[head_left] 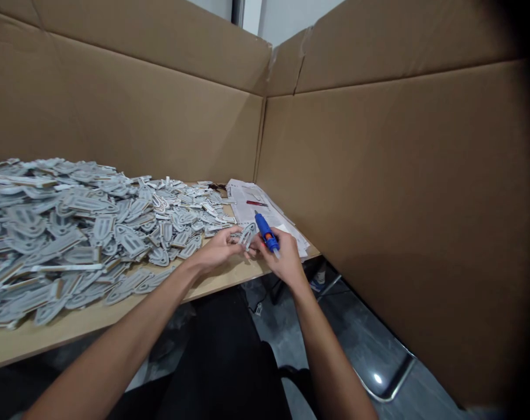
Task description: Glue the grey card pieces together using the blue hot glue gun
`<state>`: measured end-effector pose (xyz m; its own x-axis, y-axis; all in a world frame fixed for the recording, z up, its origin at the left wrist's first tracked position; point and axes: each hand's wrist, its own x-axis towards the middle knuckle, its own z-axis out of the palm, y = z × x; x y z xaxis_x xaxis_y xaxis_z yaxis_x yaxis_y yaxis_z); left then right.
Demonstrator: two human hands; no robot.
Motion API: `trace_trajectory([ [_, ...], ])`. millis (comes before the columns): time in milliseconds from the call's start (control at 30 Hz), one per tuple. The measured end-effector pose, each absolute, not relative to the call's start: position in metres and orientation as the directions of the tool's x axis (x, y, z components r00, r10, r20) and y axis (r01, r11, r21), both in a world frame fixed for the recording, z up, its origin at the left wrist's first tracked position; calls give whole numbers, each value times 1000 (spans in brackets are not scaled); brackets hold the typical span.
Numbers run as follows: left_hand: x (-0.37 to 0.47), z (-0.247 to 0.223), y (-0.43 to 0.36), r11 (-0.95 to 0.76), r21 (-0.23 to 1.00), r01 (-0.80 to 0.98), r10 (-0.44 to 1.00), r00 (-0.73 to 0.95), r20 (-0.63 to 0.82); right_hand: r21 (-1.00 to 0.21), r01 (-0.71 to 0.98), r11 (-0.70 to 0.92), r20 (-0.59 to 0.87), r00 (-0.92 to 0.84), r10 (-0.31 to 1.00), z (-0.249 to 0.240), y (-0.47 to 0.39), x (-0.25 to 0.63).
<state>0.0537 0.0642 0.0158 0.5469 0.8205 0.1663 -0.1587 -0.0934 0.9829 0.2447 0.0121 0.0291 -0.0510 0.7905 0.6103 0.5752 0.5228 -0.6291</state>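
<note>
Between my hands is a small grey slotted piece (pixel 247 235), tilted up over the table's front edge. My left hand (pixel 221 247) has its fingers closed on the piece's left side. A blue glue gun (pixel 267 232) with an orange part rests in my right hand (pixel 284 256), its nozzle pointing away and up. The fingertips of my right hand come close to the grey piece; whether they touch it is hard to tell. To the left, a large heap of similar grey pieces (pixel 103 227) lies loosely on the wooden table (pixel 85 321).
Printed papers (pixel 243 195) with a red pen (pixel 257 203) lie at the table's back right. Tall cardboard walls (pixel 379 175) stand behind and to the right. Below are a metal chair frame (pixel 390 396), a shoe (pixel 317 284) and a grey piece on the floor (pixel 258 309).
</note>
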Motion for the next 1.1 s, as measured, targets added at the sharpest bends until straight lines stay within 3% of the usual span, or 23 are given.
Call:
trace_trajectory([
  [233,52,22,60,-200,979,-27,768,617,174,-570,649,504,624,-57,779,27,13,243],
  [500,47,12,64,-221,975,-4,777,604,179,-559,669,490,607,-73,792,21,16,240],
  [700,50,13,65,-184,979,-87,754,626,197,-506,729,461,638,-43,769,14,18,232],
  [833,53,10,70,-61,973,-222,828,534,174,-499,721,481,710,21,704,20,15,232],
  [967,51,11,74,48,948,-314,909,407,89,-497,666,556,717,-45,695,33,7,244],
  [1100,49,14,75,39,939,-343,941,328,80,-516,616,595,644,-179,744,37,6,253],
])
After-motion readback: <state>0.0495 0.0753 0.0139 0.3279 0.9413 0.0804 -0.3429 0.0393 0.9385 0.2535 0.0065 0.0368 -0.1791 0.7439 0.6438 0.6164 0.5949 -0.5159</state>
